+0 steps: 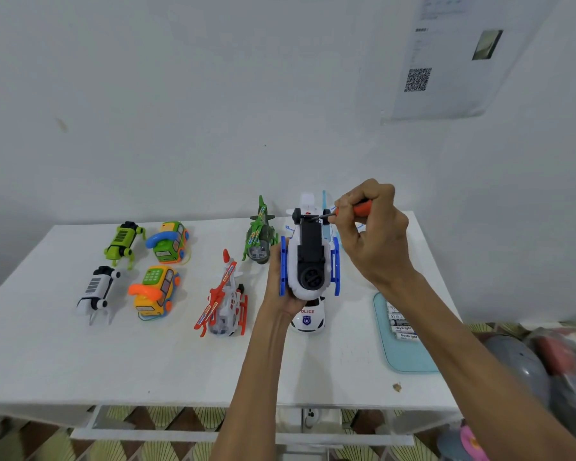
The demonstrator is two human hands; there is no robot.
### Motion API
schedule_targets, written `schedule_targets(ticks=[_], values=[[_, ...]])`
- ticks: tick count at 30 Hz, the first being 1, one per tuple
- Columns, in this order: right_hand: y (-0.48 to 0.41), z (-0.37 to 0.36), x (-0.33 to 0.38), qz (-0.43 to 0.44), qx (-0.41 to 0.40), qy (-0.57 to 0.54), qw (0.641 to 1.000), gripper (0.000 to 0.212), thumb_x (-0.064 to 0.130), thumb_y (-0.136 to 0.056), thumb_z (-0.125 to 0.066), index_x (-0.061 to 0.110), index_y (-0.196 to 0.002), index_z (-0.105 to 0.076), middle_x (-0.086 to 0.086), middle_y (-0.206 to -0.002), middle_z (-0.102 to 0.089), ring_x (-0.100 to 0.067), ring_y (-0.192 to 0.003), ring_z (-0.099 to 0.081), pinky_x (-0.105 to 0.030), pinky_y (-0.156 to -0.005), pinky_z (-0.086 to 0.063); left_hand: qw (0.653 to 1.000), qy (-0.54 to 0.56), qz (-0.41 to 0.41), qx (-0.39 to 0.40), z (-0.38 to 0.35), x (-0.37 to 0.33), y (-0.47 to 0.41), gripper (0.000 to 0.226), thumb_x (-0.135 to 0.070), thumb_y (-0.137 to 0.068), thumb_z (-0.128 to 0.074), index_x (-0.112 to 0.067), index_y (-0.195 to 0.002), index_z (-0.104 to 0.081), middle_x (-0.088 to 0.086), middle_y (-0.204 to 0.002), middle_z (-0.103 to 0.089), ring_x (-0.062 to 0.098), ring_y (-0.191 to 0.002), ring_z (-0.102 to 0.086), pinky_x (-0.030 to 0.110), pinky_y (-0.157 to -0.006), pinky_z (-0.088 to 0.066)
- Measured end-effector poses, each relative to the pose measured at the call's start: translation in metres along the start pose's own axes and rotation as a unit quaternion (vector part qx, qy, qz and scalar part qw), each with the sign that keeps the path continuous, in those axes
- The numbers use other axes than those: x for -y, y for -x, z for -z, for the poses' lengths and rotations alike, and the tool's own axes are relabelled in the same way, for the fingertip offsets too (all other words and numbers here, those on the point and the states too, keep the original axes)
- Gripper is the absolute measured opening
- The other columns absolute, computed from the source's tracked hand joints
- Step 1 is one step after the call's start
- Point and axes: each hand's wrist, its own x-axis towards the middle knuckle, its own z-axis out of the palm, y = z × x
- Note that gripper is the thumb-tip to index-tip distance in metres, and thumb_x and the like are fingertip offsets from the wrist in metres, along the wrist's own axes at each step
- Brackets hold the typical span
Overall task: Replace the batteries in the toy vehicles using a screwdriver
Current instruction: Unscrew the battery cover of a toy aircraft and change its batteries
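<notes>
My left hand (277,287) grips a white and blue toy helicopter (310,257) turned belly-up above the table, its black underside facing me. My right hand (369,234) holds an orange-handled screwdriver (348,211), whose dark tip touches the far end of the black underside panel. A white police car (308,319) sits on the table just below the helicopter. Several batteries (401,324) lie on a light blue tray (403,354) at the right, partly hidden by my right forearm.
On the white table (167,361) stand a green helicopter (259,239), a red and white helicopter (225,299), two phone-shaped cars (168,242) (155,292), and a green robot dog (123,242) and a white robot dog (97,292). The wall is close behind; clutter lies at the lower right.
</notes>
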Motion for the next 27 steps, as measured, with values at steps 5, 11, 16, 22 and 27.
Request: schedule_targets(ticks=[5, 11, 16, 22, 27], values=[[-0.01, 0.003, 0.004, -0.068, 0.039, 0.007, 0.997, 0.014, 0.018, -0.099, -0.048, 0.026, -0.101, -0.037, -0.009, -0.079, -0.062, -0.029, -0.067, -0.07, -0.043, -0.061, -0.056, 1.0, -0.009, 0.013, 0.018, 0.007, 0.001, 0.002, 0.071, -0.044, -0.022, -0.102, -0.01, -0.081, -0.083, 0.006, -0.084, -0.076, 0.019, -0.072, -0.074, 0.031, -0.065, -0.06], [-0.048, 0.009, 0.0, -0.16, 0.11, 0.006, 0.981, 0.013, 0.005, -0.098, -0.047, 0.011, -0.102, -0.037, -0.025, -0.075, -0.056, -0.029, -0.056, -0.068, -0.018, -0.046, -0.047, 0.999, -0.017, 0.033, -0.036, 0.016, 0.005, 0.006, 0.043, -0.045, -0.067, -0.065, -0.012, -0.091, -0.077, 0.008, -0.086, -0.071, 0.021, -0.079, -0.066, 0.032, -0.066, -0.059], [-0.07, 0.003, -0.018, -0.269, 0.15, -0.005, 0.951, 0.014, 0.006, -0.094, -0.047, 0.009, -0.106, -0.04, -0.029, -0.076, -0.057, -0.025, -0.045, -0.067, -0.051, -0.054, -0.057, 0.997, -0.005, 0.05, -0.066, 0.029, 0.011, 0.0, 0.042, -0.045, -0.077, -0.061, -0.01, -0.091, -0.08, 0.009, -0.091, -0.073, 0.023, -0.082, -0.069, 0.036, -0.07, -0.06], [-0.079, -0.004, -0.041, -0.386, 0.149, -0.026, 0.91, 0.017, 0.009, -0.093, -0.052, 0.006, -0.109, -0.047, -0.023, -0.087, -0.063, -0.024, -0.045, -0.066, -0.038, -0.056, -0.06, 0.996, 0.036, 0.074, -0.027, 0.028, 0.013, -0.005, 0.069, -0.032, -0.052, -0.096, -0.006, -0.112, -0.073, 0.013, -0.107, -0.071, 0.026, -0.092, -0.07, 0.038, -0.074, -0.061], [-0.073, -0.006, -0.045, -0.397, 0.12, -0.04, 0.909, 0.013, 0.009, -0.092, -0.053, 0.01, -0.103, -0.045, -0.019, -0.08, -0.062, -0.027, -0.049, -0.069, -0.037, -0.058, -0.058, 0.998, 0.04, 0.035, -0.021, 0.028, 0.015, -0.007, 0.068, -0.036, -0.045, -0.099, -0.007, -0.102, -0.076, 0.012, -0.099, -0.071, 0.025, -0.086, -0.069, 0.035, -0.071, -0.06]])
